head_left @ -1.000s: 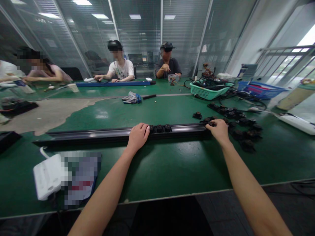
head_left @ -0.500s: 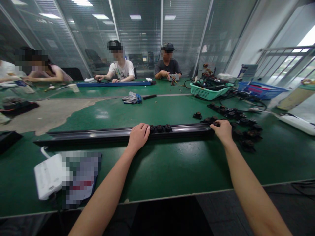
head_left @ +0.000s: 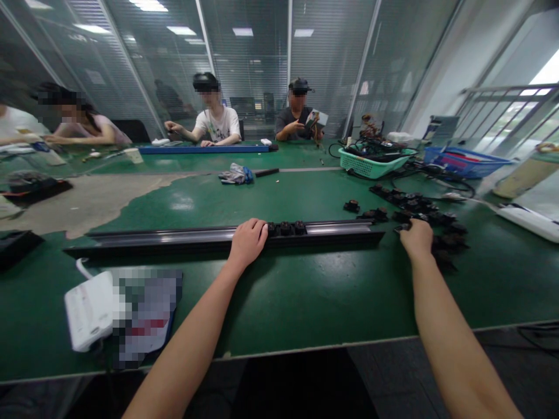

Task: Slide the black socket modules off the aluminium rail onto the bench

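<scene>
A long black rail (head_left: 174, 237) lies across the green table (head_left: 305, 291) in front of me. Three black socket modules (head_left: 286, 227) sit in its channel. My left hand (head_left: 247, 241) rests on the rail just left of them, fingers curled over its top edge. My right hand (head_left: 418, 238) is past the rail's right end, at the near edge of a pile of loose black modules (head_left: 437, 224). Its fingers are closed round one small black module that pokes out at the fingertips.
A white device (head_left: 89, 311) and a blurred packet lie at the near left. A green basket (head_left: 371, 162) of cables and a blue tray (head_left: 467, 160) stand at the back right. Three other people sit at the far side, one behind a blue rail (head_left: 201, 149).
My right hand has left the rail's right end and moved right and nearer, to the module pile. My left hand has stayed on the rail.
</scene>
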Tool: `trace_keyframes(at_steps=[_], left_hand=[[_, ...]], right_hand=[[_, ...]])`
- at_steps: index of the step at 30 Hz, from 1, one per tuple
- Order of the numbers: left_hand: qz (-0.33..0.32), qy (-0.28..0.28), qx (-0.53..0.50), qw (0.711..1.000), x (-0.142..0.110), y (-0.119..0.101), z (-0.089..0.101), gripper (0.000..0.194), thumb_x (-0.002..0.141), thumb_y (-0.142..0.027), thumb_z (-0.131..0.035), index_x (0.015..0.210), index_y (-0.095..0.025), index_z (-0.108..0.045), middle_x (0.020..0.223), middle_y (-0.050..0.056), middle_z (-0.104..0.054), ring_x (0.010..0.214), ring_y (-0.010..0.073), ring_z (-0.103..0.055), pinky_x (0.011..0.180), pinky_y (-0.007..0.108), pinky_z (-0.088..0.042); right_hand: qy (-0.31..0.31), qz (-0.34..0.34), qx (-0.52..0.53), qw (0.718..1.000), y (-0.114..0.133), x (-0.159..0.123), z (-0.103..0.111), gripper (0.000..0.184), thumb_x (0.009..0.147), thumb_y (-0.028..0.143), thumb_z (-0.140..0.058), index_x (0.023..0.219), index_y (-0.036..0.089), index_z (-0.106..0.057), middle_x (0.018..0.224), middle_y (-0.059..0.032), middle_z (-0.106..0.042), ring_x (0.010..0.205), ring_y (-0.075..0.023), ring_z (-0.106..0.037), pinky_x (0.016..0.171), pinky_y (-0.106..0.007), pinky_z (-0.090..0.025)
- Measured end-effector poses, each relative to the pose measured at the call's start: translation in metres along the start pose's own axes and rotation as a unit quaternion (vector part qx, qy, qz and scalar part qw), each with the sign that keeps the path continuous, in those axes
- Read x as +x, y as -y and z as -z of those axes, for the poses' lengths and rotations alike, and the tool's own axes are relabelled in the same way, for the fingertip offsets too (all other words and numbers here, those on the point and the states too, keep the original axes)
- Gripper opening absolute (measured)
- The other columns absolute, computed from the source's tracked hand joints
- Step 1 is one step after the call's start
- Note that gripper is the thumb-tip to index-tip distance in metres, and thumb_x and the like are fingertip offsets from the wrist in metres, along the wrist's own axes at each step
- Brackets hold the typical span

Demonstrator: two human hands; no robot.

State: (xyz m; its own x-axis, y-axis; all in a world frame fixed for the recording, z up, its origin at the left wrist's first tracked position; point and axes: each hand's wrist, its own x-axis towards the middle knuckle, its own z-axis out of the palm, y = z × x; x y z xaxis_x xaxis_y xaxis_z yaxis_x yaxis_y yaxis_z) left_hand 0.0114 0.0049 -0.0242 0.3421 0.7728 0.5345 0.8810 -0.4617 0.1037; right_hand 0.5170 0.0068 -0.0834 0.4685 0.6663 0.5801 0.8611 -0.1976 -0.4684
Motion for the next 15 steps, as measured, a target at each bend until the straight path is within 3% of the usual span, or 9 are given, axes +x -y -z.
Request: trace_keyframes(at_steps=[4, 8, 12, 15], left_hand=[[0.001, 0.0, 0.002, 1.0, 0.0, 0.0, 0.0, 0.038, 0.106, -0.036, -0.03, 0.109, -0.02, -0.065, 0.108, 0.009, -0.067, 0.099, 0.0229, -0.062, 0.091, 0.037, -0.047], [-0.001, 0.002, 0.0, 1.0, 0.0, 0.0, 0.001, 0.038, 0.105, -0.035, -0.03, 0.109, -0.02, -0.065, 0.109, 0.009, -0.067, 0.099, 0.0233, -0.062, 0.09, 0.037, -0.047], [0.001, 0.001, -0.003, 1.0, 0.0, 0.0, 0.001, 0.037, 0.105, -0.035, -0.031, 0.109, -0.02, -0.065, 0.109, 0.009, -0.067, 0.099, 0.0233, -0.062, 0.091, 0.037, -0.047], [0.001, 0.0, -0.001, 1.0, 0.0, 0.001, 0.001, 0.037, 0.105, -0.035, -0.031, 0.109, -0.02, -0.065, 0.108, 0.01, -0.067, 0.099, 0.0232, -0.062, 0.091, 0.038, -0.047]], right_hand=[[-0.016, -0.032, 0.001, 0.999, 0.008, 0.0, 0.006, 0.05, 0.073, 0.024, -0.048, 0.116, 0.006, -0.067, 0.112, -0.024, -0.064, 0.114, -0.0361, -0.057, 0.1, -0.054, -0.044], [-0.058, 0.002, 0.023, 0.998, 0.028, -0.001, 0.014, 0.047, 0.083, 0.023, -0.04, 0.118, 0.005, -0.067, 0.123, -0.0257, -0.063, 0.126, -0.0343, -0.053, 0.108, -0.054, -0.04], [-0.051, 0.061, 0.069, 0.994, 0.071, -0.013, 0.016, 0.047, 0.092, 0.026, -0.036, 0.124, 0.008, -0.064, 0.132, -0.0239, -0.061, 0.132, -0.0314, -0.051, 0.112, -0.055, -0.038], [0.014, 0.152, 0.111, 0.982, 0.12, -0.036, 0.012, 0.048, 0.097, 0.033, -0.034, 0.13, 0.01, -0.061, 0.139, -0.021, -0.058, 0.135, -0.0297, -0.05, 0.117, -0.057, -0.032]])
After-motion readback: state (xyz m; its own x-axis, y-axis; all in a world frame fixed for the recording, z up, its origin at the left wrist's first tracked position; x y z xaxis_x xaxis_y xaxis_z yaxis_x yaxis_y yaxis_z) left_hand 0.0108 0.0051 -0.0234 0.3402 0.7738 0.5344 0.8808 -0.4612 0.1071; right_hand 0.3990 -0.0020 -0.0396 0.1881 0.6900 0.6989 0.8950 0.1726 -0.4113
